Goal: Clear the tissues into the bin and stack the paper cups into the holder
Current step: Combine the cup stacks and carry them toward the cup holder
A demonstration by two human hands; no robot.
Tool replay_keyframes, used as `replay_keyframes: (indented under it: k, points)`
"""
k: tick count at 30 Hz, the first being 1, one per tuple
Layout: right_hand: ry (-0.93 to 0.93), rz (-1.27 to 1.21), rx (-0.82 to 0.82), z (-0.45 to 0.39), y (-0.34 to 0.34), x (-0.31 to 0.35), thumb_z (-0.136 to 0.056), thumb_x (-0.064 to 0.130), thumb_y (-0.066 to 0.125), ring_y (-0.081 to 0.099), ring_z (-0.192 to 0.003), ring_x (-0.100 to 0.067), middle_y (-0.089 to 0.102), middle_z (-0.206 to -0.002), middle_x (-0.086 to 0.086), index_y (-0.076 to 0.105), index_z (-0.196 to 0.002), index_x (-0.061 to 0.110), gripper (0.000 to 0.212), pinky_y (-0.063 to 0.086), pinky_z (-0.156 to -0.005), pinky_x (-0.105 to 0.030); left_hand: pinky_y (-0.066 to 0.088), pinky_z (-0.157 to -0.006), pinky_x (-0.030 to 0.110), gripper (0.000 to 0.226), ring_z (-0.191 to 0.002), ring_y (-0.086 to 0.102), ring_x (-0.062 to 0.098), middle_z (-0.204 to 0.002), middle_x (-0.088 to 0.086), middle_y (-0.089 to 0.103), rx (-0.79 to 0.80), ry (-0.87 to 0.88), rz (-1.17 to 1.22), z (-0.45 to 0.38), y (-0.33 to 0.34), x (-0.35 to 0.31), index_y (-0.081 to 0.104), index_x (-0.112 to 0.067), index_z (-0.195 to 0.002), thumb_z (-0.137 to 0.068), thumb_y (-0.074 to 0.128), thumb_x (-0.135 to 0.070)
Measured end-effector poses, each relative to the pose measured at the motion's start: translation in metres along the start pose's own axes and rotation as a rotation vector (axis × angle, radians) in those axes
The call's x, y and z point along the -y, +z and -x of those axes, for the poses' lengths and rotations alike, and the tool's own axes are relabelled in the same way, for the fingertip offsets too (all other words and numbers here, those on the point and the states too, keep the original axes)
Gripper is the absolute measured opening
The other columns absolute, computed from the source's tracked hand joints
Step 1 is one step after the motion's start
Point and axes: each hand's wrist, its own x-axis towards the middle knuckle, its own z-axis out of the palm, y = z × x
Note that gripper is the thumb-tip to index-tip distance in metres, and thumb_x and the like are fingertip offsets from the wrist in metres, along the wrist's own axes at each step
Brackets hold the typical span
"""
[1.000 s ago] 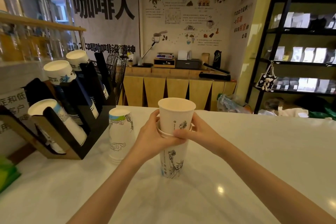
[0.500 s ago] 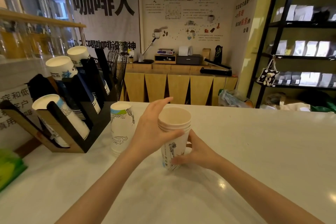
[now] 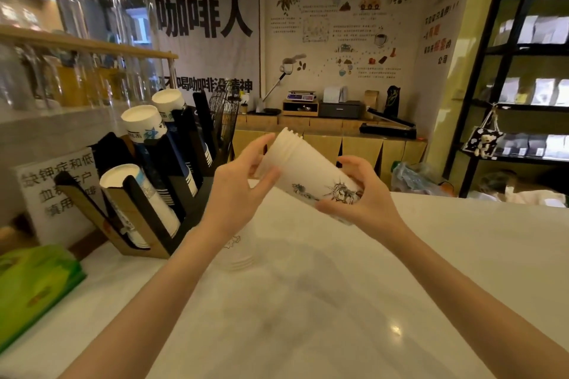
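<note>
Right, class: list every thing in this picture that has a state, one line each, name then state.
Nested cup stack: lifted off the counter, tilted, rims toward the holder.
Left hand: gripping the rim end.
Right hand: gripping the base end.
Cup holder: slots loaded with cups.
Second cup stack: standing on the counter, partly hidden.

Matt paper cups (image 3: 311, 172), glossy countertop (image 3: 369, 301)

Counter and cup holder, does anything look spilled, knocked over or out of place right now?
Nothing spilled or damaged. The nested cup stack is tilted, rims toward the holder, but only because both hands, left and right, hold it above the counter. Another cup stack stands upright behind the left forearm.
</note>
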Motion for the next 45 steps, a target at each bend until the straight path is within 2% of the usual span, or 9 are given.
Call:
replay_keyframes:
  k: [5, 10, 17, 21, 25, 30, 37, 41, 45]
  points:
    - [-0.199, 0.190, 0.031, -0.035, 0.000, 0.034, -0.054, 0.035, 0.083, 0.058, -0.099, -0.015, 0.049, -0.105, 0.016, 0.041, -0.124, 0.024, 0.083, 0.059, -0.073, -0.037, 0.041, -0.064, -0.005, 0.059, -0.079, 0.052, -0.013, -0.100, -0.010, 0.058, -0.026, -0.093, -0.010, -0.005, -0.020, 0.018, 0.031, -0.027, -0.137, -0.085, 0.058, -0.021]
    - [-0.294, 0.159, -0.024, -0.063, 0.011, 0.060, -0.053, 0.030, 0.086, 0.047, -0.112, -0.013, 0.039, -0.124, 0.011, 0.037, -0.129, 0.024, 0.090, 0.049, -0.095, -0.040, 0.051, -0.071, 0.012, 0.058, -0.077, 0.059, -0.004, -0.092, -0.005, 0.064, -0.015, -0.258, 0.032, 0.004, -0.031, 0.040, 0.037, -0.026, -0.133, -0.081, 0.062, -0.025]
    - [-0.340, 0.040, -0.043, -0.088, 0.048, 0.078, -0.055, 0.028, 0.086, 0.046, -0.116, -0.019, 0.041, -0.130, -0.002, 0.037, -0.128, 0.020, 0.089, 0.050, -0.095, -0.040, 0.053, -0.078, 0.029, 0.068, -0.090, 0.065, 0.014, -0.103, 0.006, 0.070, -0.039, -0.449, 0.164, 0.015, -0.025, 0.060, 0.035, -0.024, -0.134, -0.075, 0.068, -0.033]
    - [-0.296, -0.005, -0.025, -0.103, 0.073, 0.077, -0.057, 0.030, 0.085, 0.042, -0.115, -0.013, 0.043, -0.132, -0.003, 0.039, -0.129, 0.018, 0.086, 0.047, -0.097, -0.037, 0.044, -0.060, 0.016, 0.067, -0.077, 0.066, 0.012, -0.092, 0.004, 0.071, -0.016, -0.546, 0.196, 0.020, -0.022, 0.068, 0.036, -0.027, -0.132, -0.073, 0.069, -0.034]
    - [-0.195, -0.024, 0.051, -0.112, 0.105, 0.062, -0.059, 0.029, 0.084, 0.049, -0.113, -0.018, 0.047, -0.131, -0.004, 0.040, -0.128, 0.019, 0.082, 0.051, -0.087, -0.033, 0.046, -0.059, 0.017, 0.077, -0.068, 0.065, 0.008, -0.079, 0.001, 0.069, 0.015, -0.630, 0.203, 0.035, -0.016, 0.087, 0.031, -0.023, -0.136, -0.071, 0.070, -0.036]
    - [-0.099, -0.054, 0.099, -0.100, 0.125, 0.035, -0.059, 0.030, 0.084, 0.050, -0.109, -0.014, 0.048, -0.129, -0.002, 0.040, -0.127, 0.019, 0.082, 0.052, -0.084, -0.032, 0.045, -0.047, 0.007, 0.077, -0.072, 0.064, 0.009, -0.104, 0.010, 0.069, 0.108, -0.721, 0.135, 0.052, -0.006, 0.101, 0.031, -0.020, -0.135, -0.072, 0.070, -0.037]
    - [-0.001, -0.095, 0.221, -0.071, 0.153, 0.012, -0.061, 0.025, 0.082, 0.053, -0.112, -0.020, 0.048, -0.130, -0.003, 0.034, -0.131, 0.022, 0.085, 0.055, -0.085, -0.037, 0.045, -0.054, 0.011, 0.070, -0.085, 0.059, 0.013, -0.111, 0.006, 0.065, 0.220, -0.784, 0.038, 0.077, 0.004, 0.117, 0.033, -0.025, -0.132, -0.074, 0.067, -0.041]
    - [0.198, -0.234, 0.357, -0.075, 0.143, 0.010, -0.065, 0.023, 0.080, 0.047, -0.115, -0.019, 0.038, -0.143, -0.005, 0.017, -0.142, 0.026, 0.100, 0.047, -0.092, -0.042, 0.047, -0.078, 0.024, 0.081, -0.094, 0.053, 0.013, -0.125, 0.004, 0.054, 0.232, -0.779, -0.079, 0.074, 0.001, 0.118, 0.028, -0.023, -0.136, -0.070, 0.068, -0.048]
    - [0.350, -0.237, 0.518, -0.065, 0.135, -0.004, -0.072, 0.028, 0.075, 0.046, -0.108, -0.015, 0.044, -0.139, -0.006, 0.022, -0.140, 0.022, 0.086, 0.043, -0.079, -0.024, 0.041, -0.103, 0.045, 0.096, -0.122, 0.044, 0.022, -0.142, 0.003, 0.037, 0.244, -0.778, -0.066, 0.074, 0.002, 0.120, 0.022, -0.029, -0.138, -0.061, 0.076, -0.046]
